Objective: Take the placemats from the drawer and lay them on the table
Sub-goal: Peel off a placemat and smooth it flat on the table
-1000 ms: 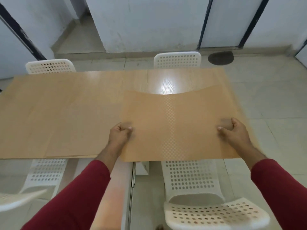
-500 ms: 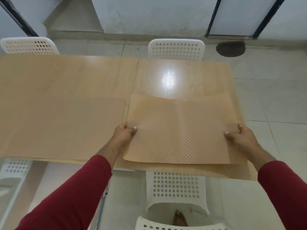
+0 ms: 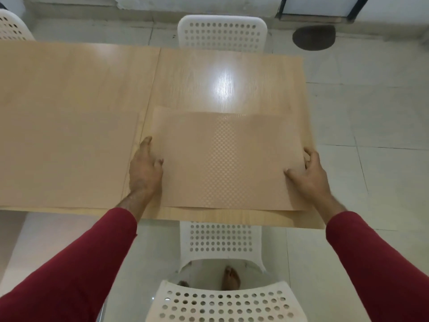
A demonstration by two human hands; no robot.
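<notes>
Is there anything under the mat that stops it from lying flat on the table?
Nothing visible does. The placemat already lies on the bare table, with the left hand and right hand at its side edges.

Both red-sleeved arms reach forward to the placemat (image 3: 228, 159): left grip (image 3: 145, 169) lies flat with fingers extended at its left edge, right grip (image 3: 307, 170) pinches its right edge

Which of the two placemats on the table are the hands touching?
The right-hand placemat, with the checkered strip down its middle. The left hand and right hand sit at its side edges, while the other placemat lies untouched farther left.
</notes>
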